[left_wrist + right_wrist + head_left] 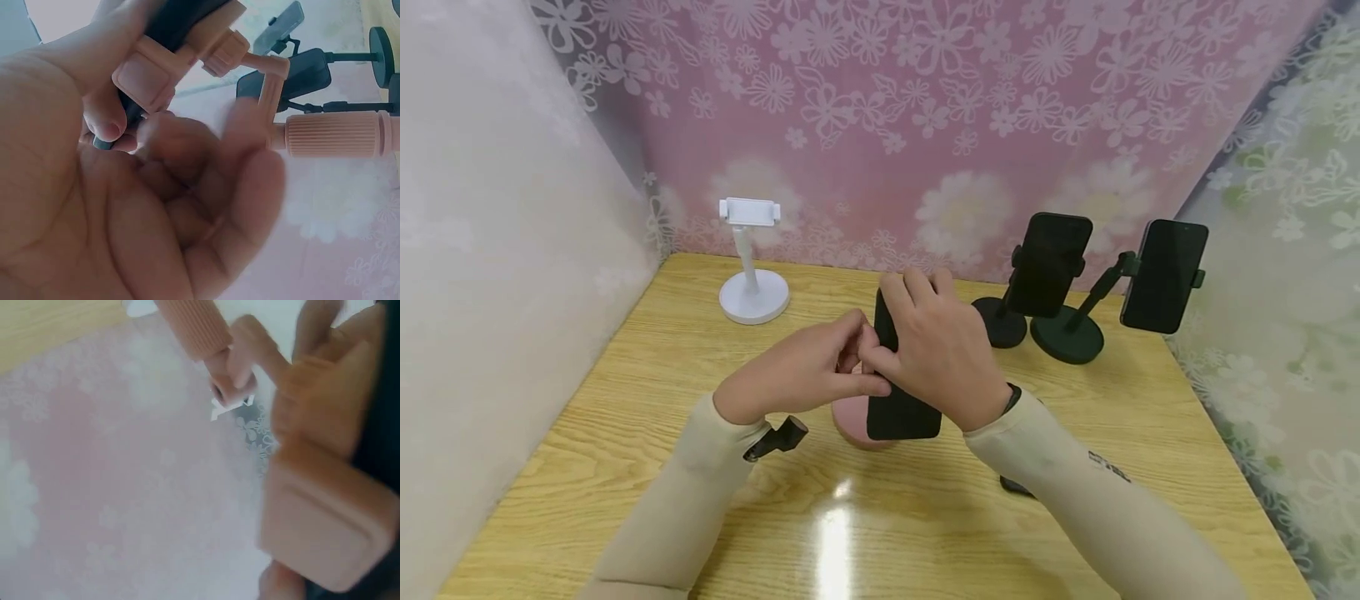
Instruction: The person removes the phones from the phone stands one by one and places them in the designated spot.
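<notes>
Right hand, nearer, grips the black phone under its palm, long axis tilted; left hand leftward, hold unclear.

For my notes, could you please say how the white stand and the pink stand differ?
The white stand holds no phone; the pink stand has a dark phone against its holder. The white stand is farther back, left; the pink stand is nearer, central. Both are round-based.
</notes>
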